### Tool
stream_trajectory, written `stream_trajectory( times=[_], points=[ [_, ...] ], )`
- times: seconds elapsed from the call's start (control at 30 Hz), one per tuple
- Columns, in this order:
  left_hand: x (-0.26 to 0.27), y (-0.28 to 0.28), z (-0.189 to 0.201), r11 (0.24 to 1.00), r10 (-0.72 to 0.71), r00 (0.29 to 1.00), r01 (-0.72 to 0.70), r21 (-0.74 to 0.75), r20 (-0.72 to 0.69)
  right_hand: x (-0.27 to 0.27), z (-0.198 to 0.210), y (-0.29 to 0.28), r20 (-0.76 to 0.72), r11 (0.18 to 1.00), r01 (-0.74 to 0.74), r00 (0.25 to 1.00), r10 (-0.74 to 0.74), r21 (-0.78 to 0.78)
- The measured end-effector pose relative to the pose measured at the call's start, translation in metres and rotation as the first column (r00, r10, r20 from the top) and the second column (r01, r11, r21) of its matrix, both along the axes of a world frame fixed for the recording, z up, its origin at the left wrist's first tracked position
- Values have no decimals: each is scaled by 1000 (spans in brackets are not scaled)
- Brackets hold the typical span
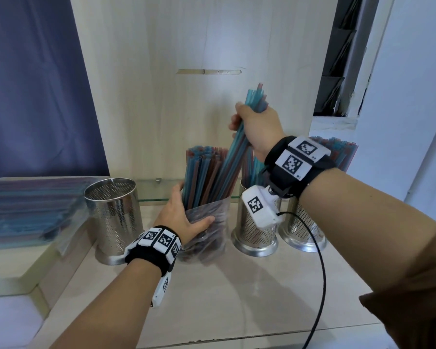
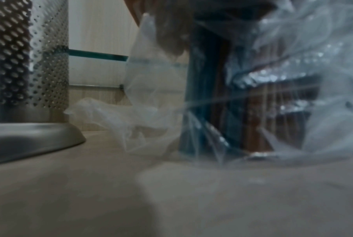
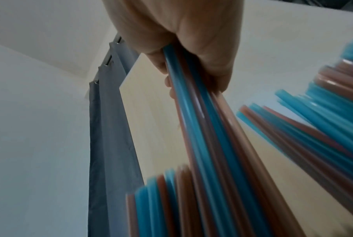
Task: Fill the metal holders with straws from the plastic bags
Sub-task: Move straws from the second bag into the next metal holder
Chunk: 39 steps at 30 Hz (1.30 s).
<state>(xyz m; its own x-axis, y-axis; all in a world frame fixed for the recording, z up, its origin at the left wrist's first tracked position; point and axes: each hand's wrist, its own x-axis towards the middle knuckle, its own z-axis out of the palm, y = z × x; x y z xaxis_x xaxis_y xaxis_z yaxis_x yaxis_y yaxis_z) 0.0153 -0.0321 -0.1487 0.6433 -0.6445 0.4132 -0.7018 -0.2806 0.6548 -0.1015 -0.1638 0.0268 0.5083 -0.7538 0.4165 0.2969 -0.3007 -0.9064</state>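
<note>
On the pale counter (image 1: 237, 293), three perforated metal holders stand in a row. The left holder (image 1: 112, 217) holds no straws that can be seen; the middle holder (image 1: 256, 230) holds some; the right holder (image 1: 303, 222) appears full. Between the left and middle holders stands an opened plastic bag (image 1: 207, 222) of blue and red straws, upright. The left hand (image 1: 184, 217) wraps the bag's lower half, fingers and thumb curled around it, keeping it steady on the counter. The right hand (image 1: 256, 127) is closed in a fist round a bundle of straws (image 1: 233, 157), raised above the bag; the bundle's lower ends sit among the bagged straws, so it is judged partly drawn out. More bagged straws (image 1: 28, 210) lie flat on a raised ledge to the left.

Recommendation: lift the bundle straight up along the straws' length until its ends pass the bag's mouth, keeping the fist tight so none slide free. Hold the bag down meanwhile, lest it tip. Then carry the bundle upright to a holder with room and lower it ends first.
</note>
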Motion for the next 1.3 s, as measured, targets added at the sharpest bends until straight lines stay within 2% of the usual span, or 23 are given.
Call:
stream_trajectory(
  times=[0.27,0.33,0.4,0.53,0.67,0.77,0.93,1.1,1.3],
  points=[
    [0,-1,0,998,12,1000,-13,-57,-22,-35,46,-5,236,999,24,971,-34,42],
    [-1,-1,0,997,15,1000,-16,-76,-24,-50,52,-3,258,999,10,966,-18,33],
    [-1,-1,1,996,31,999,-33,-85,-24,-64,49,1,214,1000,-29,976,31,-11],
    [-1,-1,1,995,48,998,-51,-80,-35,-76,18,7,-26,973,-155,988,152,-170],
    [0,-2,1,995,49,998,-52,-86,-38,-83,-24,9,-215,935,-211,965,152,-286],
    [1,-3,0,995,50,998,-53,-82,-30,-82,-53,9,-226,948,-198,964,141,-251],
    [-1,-2,2,996,66,998,-67,-64,-24,-74,-102,10,-343,949,-244,925,165,-201],
    [0,-3,1,996,66,998,-67,-63,-22,-73,-105,9,-220,964,-213,960,175,-160],
    [0,-3,1,996,61,998,-63,-69,-24,-69,-121,9,-293,953,-231,941,168,-194]
  ],
)
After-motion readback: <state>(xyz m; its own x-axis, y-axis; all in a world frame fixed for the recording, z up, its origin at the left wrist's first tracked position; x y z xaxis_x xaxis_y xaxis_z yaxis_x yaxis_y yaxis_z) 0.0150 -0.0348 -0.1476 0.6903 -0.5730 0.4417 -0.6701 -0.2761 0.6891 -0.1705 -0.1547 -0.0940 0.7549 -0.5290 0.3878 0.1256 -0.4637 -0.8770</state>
